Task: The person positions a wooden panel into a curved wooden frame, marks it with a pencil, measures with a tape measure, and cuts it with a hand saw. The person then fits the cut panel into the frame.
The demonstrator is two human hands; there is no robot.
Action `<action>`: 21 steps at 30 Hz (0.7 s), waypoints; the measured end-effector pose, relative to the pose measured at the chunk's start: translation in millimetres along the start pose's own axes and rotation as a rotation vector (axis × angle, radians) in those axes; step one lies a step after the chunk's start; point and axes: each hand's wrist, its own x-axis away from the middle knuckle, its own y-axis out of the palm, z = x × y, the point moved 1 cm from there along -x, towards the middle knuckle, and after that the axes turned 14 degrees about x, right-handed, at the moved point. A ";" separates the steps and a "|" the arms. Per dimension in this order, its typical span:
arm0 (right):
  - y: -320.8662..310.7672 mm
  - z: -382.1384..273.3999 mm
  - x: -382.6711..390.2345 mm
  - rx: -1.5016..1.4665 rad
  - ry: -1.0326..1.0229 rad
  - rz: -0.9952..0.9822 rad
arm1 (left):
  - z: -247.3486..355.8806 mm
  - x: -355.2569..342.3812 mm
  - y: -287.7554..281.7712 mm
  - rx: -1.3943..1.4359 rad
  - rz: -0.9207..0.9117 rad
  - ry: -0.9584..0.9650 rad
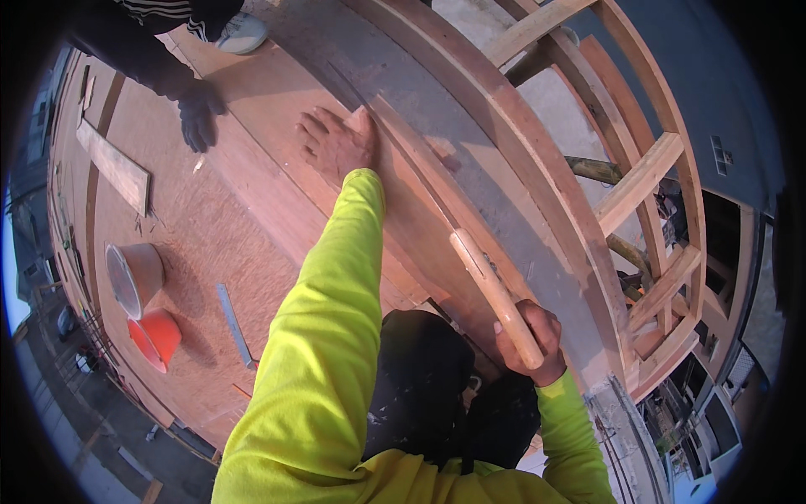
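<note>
My left hand [336,143] presses on a reddish plywood board [252,92], fingers apart, its thumb side at the board's long edge beside the saw blade. My right hand [533,340] is closed on the wooden handle [491,290] of a handsaw at lower right. Its long thin blade [424,185] runs up and left along that edge toward my left hand. A co-worker's dark-gloved hand [197,118] rests on the boards at upper left, apart from mine.
A curved timber frame [651,168] with crosspieces is on the right. On the plywood deck at left lie a loose board [117,160], a grey bucket [143,269], an orange bucket [159,336] and a metal strip [231,319]. The co-worker's shoe [243,34] is at the top.
</note>
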 end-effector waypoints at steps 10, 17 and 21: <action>-2.6 5.7 -3.3 -0.017 0.026 -0.002 | -0.1 0.9 -0.6 0.004 0.021 0.051; -4.7 6.3 -11.6 -0.002 0.052 0.006 | -0.1 -0.8 1.3 -0.026 -0.001 0.036; -4.2 5.8 -20.0 -0.044 0.088 -0.035 | -0.1 -0.6 2.7 -0.072 0.071 0.086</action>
